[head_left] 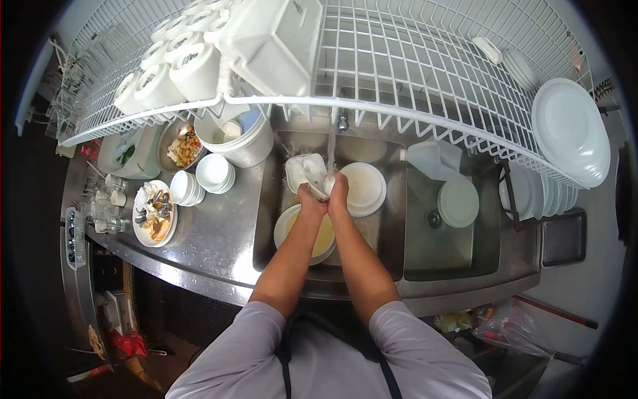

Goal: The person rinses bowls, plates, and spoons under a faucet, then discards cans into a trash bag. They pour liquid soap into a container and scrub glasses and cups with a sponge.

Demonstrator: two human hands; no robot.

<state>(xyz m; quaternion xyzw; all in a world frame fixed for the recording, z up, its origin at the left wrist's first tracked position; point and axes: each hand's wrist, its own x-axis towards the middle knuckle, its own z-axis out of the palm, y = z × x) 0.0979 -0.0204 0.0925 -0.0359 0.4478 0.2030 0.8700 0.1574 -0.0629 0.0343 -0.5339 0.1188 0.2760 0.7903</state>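
Under the stream of water from the tap (343, 120), my left hand (311, 199) and my right hand (338, 190) meet over the left sink basin. Between them, both hands are closed around a small white dish (323, 191), mostly covered by the fingers; its exact kind I cannot tell. Just beyond my left hand sits a square white container (306, 166) with water splashing around it. Right of my right hand lie stacked round white plates (365, 189). Below my wrists, a white bowl (284, 229) holds yellowish liquid, partly hidden by my forearms.
The right basin (452, 256) holds a translucent plastic jug (435, 158) and a round white lid (458, 203). On the left counter stand a white bucket (249, 149), stacked bowls (214, 174), a plate of food scraps (166, 236) and glasses. A wire rack (392, 60) overhangs the sink.
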